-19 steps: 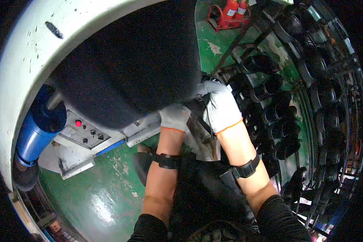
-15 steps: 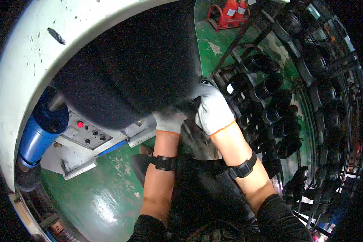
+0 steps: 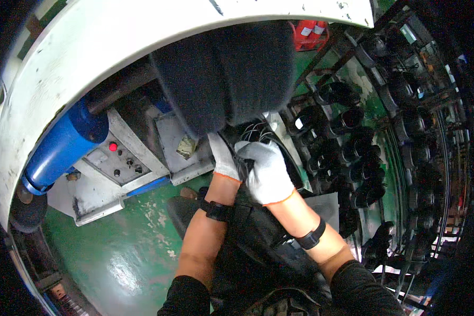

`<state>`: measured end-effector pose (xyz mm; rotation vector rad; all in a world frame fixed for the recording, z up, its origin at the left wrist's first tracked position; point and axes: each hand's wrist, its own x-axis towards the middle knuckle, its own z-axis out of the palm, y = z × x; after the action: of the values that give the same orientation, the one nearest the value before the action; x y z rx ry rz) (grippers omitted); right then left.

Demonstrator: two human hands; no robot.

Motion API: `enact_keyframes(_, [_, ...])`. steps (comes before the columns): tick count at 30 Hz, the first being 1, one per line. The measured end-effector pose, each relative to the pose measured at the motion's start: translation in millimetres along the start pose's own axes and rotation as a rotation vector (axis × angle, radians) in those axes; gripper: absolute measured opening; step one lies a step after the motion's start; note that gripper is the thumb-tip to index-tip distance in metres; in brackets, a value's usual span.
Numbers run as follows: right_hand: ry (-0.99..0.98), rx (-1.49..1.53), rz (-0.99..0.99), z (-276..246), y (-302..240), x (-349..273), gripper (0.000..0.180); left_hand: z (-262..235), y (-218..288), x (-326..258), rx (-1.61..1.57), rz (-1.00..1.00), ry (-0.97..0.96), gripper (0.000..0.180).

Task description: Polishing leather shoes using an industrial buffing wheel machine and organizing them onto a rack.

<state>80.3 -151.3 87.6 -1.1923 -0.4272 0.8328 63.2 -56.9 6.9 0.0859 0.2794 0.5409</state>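
Both my hands wear white knit gloves with orange cuffs and are close together in front of a big dark brush roller (image 3: 226, 79). Between them is a black shoe (image 3: 243, 167), mostly covered by the gloves. My left hand (image 3: 224, 158) grips its left side, just under the roller's lower edge. Fingers curled, my right hand (image 3: 268, 171) holds it from the right. Whether the shoe touches the roller I cannot tell.
A white machine hood (image 3: 142, 37) arches over the roller. At left are a blue motor cylinder (image 3: 63, 145) and a panel with a red button (image 3: 112, 147). Racks of black shoes (image 3: 347, 116) stand at right. Red fire extinguishers (image 3: 305, 34) stand at the back.
My hands have drawn back from the roller, and the right has turned inward toward the left. The view has shifted, showing more of the hood and a yellowish block on the machine's ledge.
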Motion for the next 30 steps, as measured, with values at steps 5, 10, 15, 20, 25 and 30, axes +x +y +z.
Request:
enact_keyframes(5, [0.043,-0.893,-0.469,26,-3,-43,0.012,19,-2,-29,-0.158,-0.229,-0.340,0.092])
enact_keyframes(10, [0.106,-0.848,-0.453,32,-11,-102,0.017,33,-13,-78,-0.148,-0.322,-0.310,0.095])
enact_keyframes(15, [0.294,0.053,0.013,22,-26,-168,0.016,55,-35,-132,-0.146,-0.394,-0.354,0.097])
enact_keyframes(20, [0.364,0.465,0.063,-16,-76,-232,0.015,56,-90,-156,0.506,-0.132,-0.209,0.081])
enact_keyframes(25, [0.639,0.276,-0.341,-112,-81,-285,0.016,74,-136,-205,0.249,-0.553,-0.299,0.073])
enact_keyframes(30, [0.967,0.923,-0.392,-262,-63,-296,0.015,65,-155,-219,0.458,-0.487,-0.205,0.070])
